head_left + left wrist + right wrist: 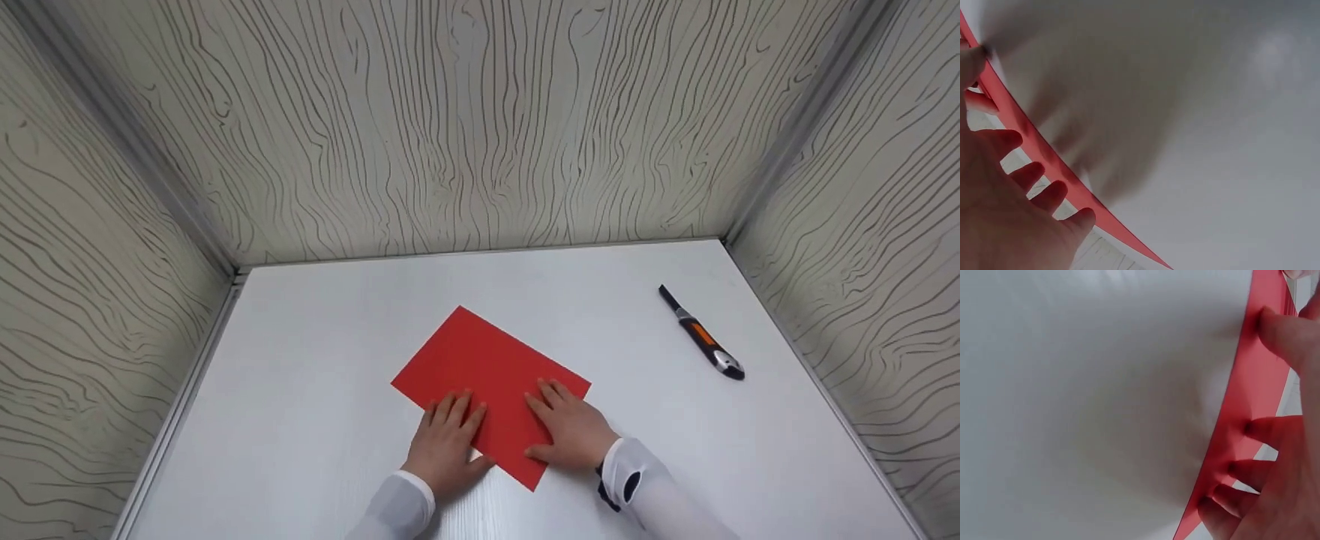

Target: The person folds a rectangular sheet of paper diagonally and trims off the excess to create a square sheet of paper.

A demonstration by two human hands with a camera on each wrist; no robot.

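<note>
The red sheet [491, 371] lies aslant on the white table [300, 375], lower centre of the head view; left hand [444, 451] and right hand [574, 433] rest on it with fingers spread, clasping nothing; I'd judge it light, thin and easily creased, perhaps a little slidey, best lifted by a corner or steadied under flat fingertips; only the head view gives its whole outline and the utility knife [703, 335] at right; the wrist views show just a slanting strip, with fingertips close up.
</note>
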